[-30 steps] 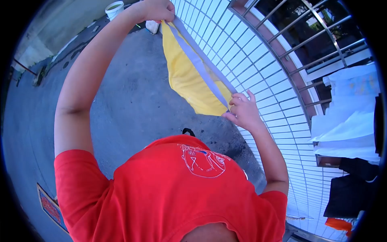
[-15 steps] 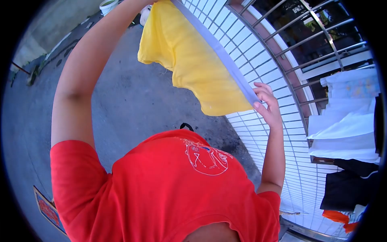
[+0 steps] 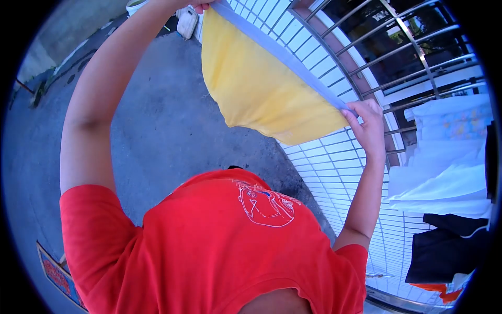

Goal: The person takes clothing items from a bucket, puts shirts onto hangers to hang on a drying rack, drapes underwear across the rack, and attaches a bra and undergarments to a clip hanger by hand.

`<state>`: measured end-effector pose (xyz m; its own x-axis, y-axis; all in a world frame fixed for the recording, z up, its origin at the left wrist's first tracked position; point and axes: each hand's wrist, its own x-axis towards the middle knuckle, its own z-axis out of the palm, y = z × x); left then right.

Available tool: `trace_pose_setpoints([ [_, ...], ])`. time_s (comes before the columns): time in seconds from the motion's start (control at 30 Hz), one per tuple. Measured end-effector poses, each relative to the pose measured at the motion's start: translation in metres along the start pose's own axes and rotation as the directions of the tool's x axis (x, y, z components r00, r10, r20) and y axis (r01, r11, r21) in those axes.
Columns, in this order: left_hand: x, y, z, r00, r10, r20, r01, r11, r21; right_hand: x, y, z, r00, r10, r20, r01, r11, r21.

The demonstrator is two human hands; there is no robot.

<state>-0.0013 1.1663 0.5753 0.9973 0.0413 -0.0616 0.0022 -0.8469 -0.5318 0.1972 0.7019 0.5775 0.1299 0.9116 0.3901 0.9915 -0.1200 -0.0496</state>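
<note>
A thin yellow cloth (image 3: 266, 83) with a pale lavender band along its upper edge hangs stretched between my two hands. At the top edge of the view, my left hand (image 3: 201, 6) is closed on one end of the band; most of that hand is out of the picture. My right hand (image 3: 367, 124) pinches the band's other end between thumb and fingers, in front of the tiled wall. Below the band the yellow part falls loosely in a curved, wavy lower edge. What kind of garment or cloth it is, I cannot tell.
A white-tiled wall (image 3: 334, 167) runs along the right, with metal window bars (image 3: 418, 49) above. White clothes (image 3: 444, 167) and black clothes (image 3: 439, 254) hang at the right. A whitish object (image 3: 186, 23) and a bucket (image 3: 135, 6) stand on the grey ground (image 3: 157, 104).
My right hand has moved right and slightly up, and its fingers have closed on the band. The yellow cloth has shifted right and is spread tauter, with fewer folds near my left hand.
</note>
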Motion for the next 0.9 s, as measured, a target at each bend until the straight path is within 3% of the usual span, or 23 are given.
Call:
trace_pose_setpoints([
  [0.03,-0.008,0.014,-0.01,1.0,-0.005,-0.013,0.005,1.0,0.012,0.001,0.004,-0.001,0.999,-0.037,-0.005,0.037,0.999,0.021],
  [0.07,-0.022,0.044,-0.029,0.95,-0.314,0.004,0.279,0.838,-0.469,0.001,0.006,-0.003,0.999,-0.037,-0.024,0.037,0.999,0.002],
  [0.1,-0.027,0.063,-0.045,0.827,-0.542,0.148,0.41,0.404,-0.818,-0.001,0.008,-0.006,1.0,-0.019,-0.018,0.02,0.995,0.099],
  [0.13,-0.028,0.062,-0.035,0.852,-0.515,0.097,0.3,0.328,-0.896,-0.003,0.01,-0.01,1.0,-0.001,-0.019,0.005,0.982,0.189],
  [0.17,-0.027,0.059,-0.033,0.855,-0.489,0.173,0.36,0.321,-0.876,-0.007,0.012,-0.014,0.999,0.04,0.024,-0.045,0.963,0.266],
  [0.2,-0.024,0.059,-0.023,0.82,-0.547,0.171,0.372,0.282,-0.884,-0.011,0.018,-0.016,1.0,-0.019,0.005,0.017,0.965,0.263],
  [0.27,-0.015,0.058,-0.002,0.737,-0.656,0.164,0.379,0.2,-0.903,-0.009,0.005,-0.026,0.995,-0.099,-0.023,0.099,0.881,0.463],
  [0.33,-0.026,0.068,-0.033,0.662,-0.727,0.18,0.29,0.027,-0.957,-0.01,-0.003,-0.03,0.99,-0.138,-0.039,0.133,0.775,0.618],
  [0.4,-0.024,0.07,-0.05,0.603,-0.77,0.208,0.3,-0.023,-0.954,-0.011,-0.006,-0.029,0.992,-0.084,-0.093,0.125,0.67,0.732],
  [0.47,-0.021,0.061,-0.042,0.588,-0.808,0.041,0.263,0.143,-0.954,-0.013,-0.009,-0.031,0.989,-0.048,-0.141,0.14,0.632,0.762],
  [0.53,-0.024,0.059,-0.049,0.595,-0.801,-0.056,0.208,0.221,-0.953,-0.008,-0.012,-0.034,0.958,0.179,-0.224,0.081,0.582,0.809],
  [0.6,-0.031,0.053,-0.08,0.602,-0.786,-0.144,0.16,0.295,-0.942,0.005,-0.016,-0.042,0.922,0.22,-0.32,0.13,0.602,0.788],
  [0.67,-0.056,0.061,-0.137,0.843,-0.53,0.096,-0.056,-0.264,-0.963,0.022,-0.016,-0.053,0.731,0.458,-0.505,0.117,0.646,0.755],
  [0.7,-0.062,0.058,-0.146,0.842,-0.533,0.079,-0.068,-0.251,-0.966,0.027,-0.015,-0.061,0.684,0.571,-0.454,0.082,0.559,0.825],
  [0.73,-0.067,0.054,-0.153,0.895,-0.445,-0.02,-0.184,-0.33,-0.926,0.035,-0.011,-0.066,0.674,0.569,-0.471,0.097,0.565,0.82],
  [0.77,-0.072,0.049,-0.162,0.924,-0.357,-0.133,-0.283,-0.409,-0.868,0.044,-0.004,-0.072,0.614,0.589,-0.525,0.225,0.507,0.832],
  [0.8,-0.076,0.046,-0.172,0.921,-0.357,-0.155,-0.295,-0.38,-0.877,0.054,0.0,-0.082,0.546,0.611,-0.573,0.36,0.446,0.819],
  [0.83,-0.081,0.046,-0.18,0.909,-0.357,-0.216,-0.332,-0.304,-0.893,0.061,0.002,-0.095,0.499,0.647,-0.577,0.396,0.422,0.816],
  [0.87,-0.086,0.044,-0.188,0.896,-0.349,-0.274,-0.365,-0.227,-0.903,0.068,0.008,-0.108,0.415,0.676,-0.609,0.358,0.494,0.792],
  [0.9,-0.093,0.04,-0.195,0.901,-0.256,-0.351,-0.409,-0.224,-0.885,0.076,0.018,-0.122,0.378,0.692,-0.615,0.405,0.473,0.782],
])
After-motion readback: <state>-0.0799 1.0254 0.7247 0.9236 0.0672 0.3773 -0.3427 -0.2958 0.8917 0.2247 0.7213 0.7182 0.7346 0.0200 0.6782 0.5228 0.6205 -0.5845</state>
